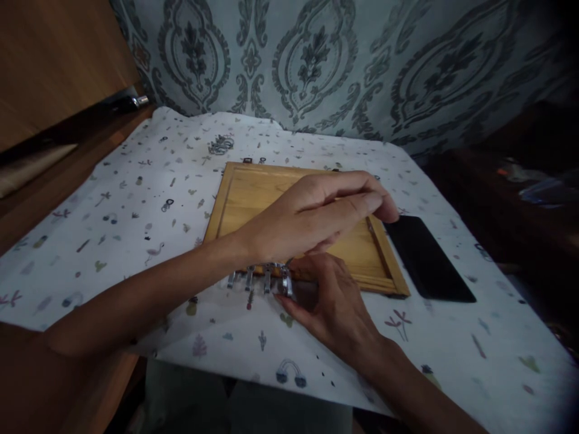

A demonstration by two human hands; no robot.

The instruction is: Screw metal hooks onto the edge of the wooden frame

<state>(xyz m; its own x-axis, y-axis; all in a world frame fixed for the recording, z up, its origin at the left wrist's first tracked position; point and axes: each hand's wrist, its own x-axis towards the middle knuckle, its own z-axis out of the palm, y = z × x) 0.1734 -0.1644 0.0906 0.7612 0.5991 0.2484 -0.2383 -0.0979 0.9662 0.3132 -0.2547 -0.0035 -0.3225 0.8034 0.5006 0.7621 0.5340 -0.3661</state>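
A framed wooden board [253, 199] lies on the cloth-covered table in front of me. My left hand [321, 208] reaches across above it, fingers bent and pressed together with the thumb alongside; whatever they may hold is hidden. At the board's near edge my right hand [330, 301] has its thumb and fingers closed around a silver metal clip [286, 282], the rightmost of several in a row. Another clip [249, 278] in that row sits to the left, partly below my left forearm. Small dark fittings [247, 161] show at the board's far edge.
A small pile of metal pieces [221, 144] lies on the patterned tablecloth [181, 199] behind the board. To the board's right rests a flat black phone-like slab [432, 259]. A patterned wall [316, 66] rises behind, and wooden furniture [58, 60] stands at the left.
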